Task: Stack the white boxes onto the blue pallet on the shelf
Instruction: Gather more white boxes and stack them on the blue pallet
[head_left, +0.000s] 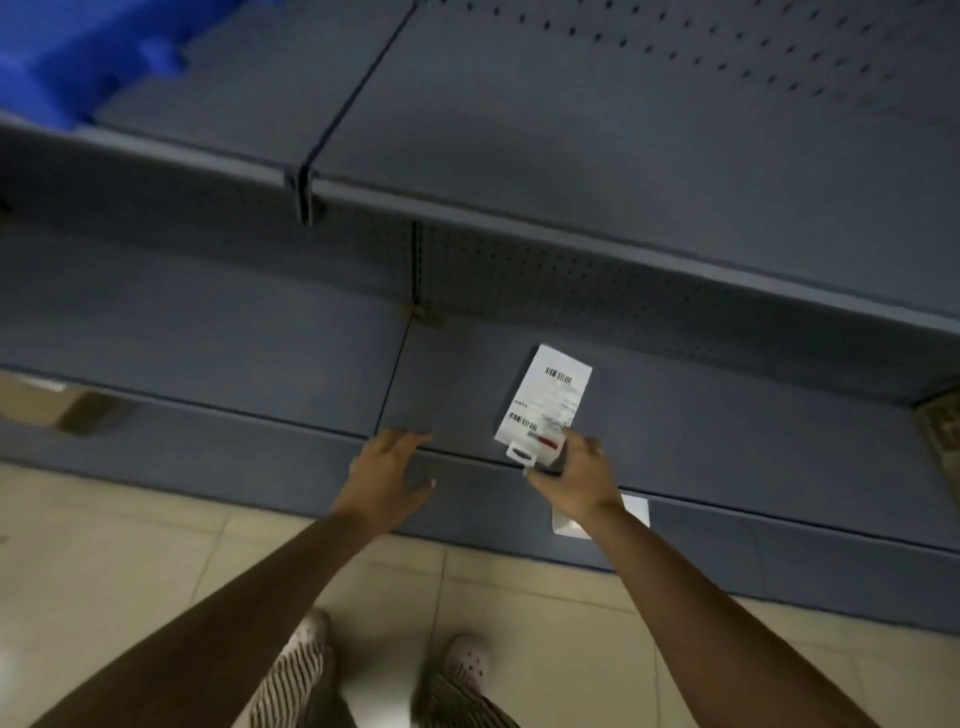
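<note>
White box, one: pinched at its near end in my right hand, far end over the lower shelf, my left hand open and empty alongside; blue pallet up and far left, so I judged a firmer two-handed hold advisable before lifting.

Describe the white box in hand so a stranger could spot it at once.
Start at the grey metal shelving and drop to its lowest shelf. Over that shelf's front edge, the right hand grips a flat white cardboard box, the only white thing there, printed with black barcodes.
</note>
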